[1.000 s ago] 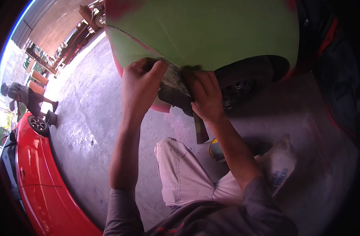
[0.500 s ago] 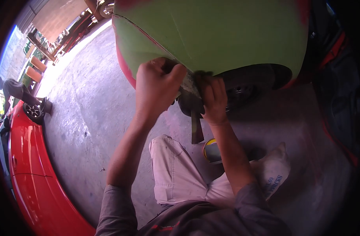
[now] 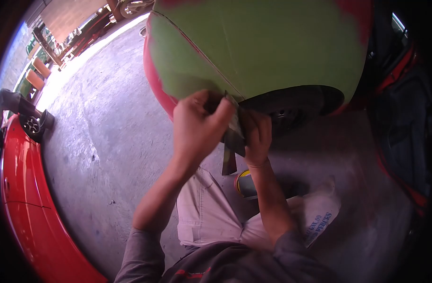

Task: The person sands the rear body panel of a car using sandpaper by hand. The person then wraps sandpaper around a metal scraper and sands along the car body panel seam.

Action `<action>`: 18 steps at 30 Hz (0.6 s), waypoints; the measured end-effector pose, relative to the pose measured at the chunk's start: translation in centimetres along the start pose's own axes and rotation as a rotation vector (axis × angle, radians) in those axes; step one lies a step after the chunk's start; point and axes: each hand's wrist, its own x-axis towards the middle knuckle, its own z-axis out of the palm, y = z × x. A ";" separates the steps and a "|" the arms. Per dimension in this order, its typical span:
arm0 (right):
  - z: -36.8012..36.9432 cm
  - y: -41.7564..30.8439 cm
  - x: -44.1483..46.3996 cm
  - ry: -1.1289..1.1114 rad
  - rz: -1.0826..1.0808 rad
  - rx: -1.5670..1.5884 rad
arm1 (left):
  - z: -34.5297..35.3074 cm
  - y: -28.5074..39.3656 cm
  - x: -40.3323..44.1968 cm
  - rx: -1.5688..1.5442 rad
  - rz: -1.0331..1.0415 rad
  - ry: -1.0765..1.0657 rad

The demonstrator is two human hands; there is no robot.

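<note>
Grey piece (image 3: 235, 123), one only, stands between my two hands just below the lower end of a seam in a green-and-red car panel (image 3: 272, 42). My right hand (image 3: 257, 137) is clamped on its edge, the fingers partly out of sight behind it. My left hand (image 3: 199, 125) has its fingers curled and its thumb by the upper end; I cannot tell whether it grips, since the knuckles block the view. One dark strip (image 3: 229, 162) hangs below, its top hidden. One wheel (image 3: 291, 111) sits in the arch, deep in shadow. One yellow-rimmed tin (image 3: 246, 185) rests on the floor (image 3: 103, 188), partly covered by my right forearm. Blue lettering on my pale trousers (image 3: 204, 207) is only partly readable. At left, one red car (image 3: 22, 184) is cut off, one wheel showing; near it, one person (image 3: 11, 100) is hard to make out. Two tan cylinders (image 3: 41, 67) stand beyond.
</note>
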 end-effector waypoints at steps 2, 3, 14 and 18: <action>0.4 -0.8 2.8 -0.021 -0.062 -0.032 | -2.2 1.9 1.3 -0.093 -0.069 -0.029; 0.4 -0.8 4.0 -0.023 -0.076 -0.052 | -2.7 2.6 1.8 -0.116 -0.088 -0.029; 1.2 -0.8 7.5 -0.042 -0.089 -0.063 | -3.6 3.0 4.5 -0.186 -0.056 -0.103; 1.6 -0.1 7.5 -0.027 -0.090 -0.074 | -4.0 3.7 4.5 -0.147 -0.052 -0.145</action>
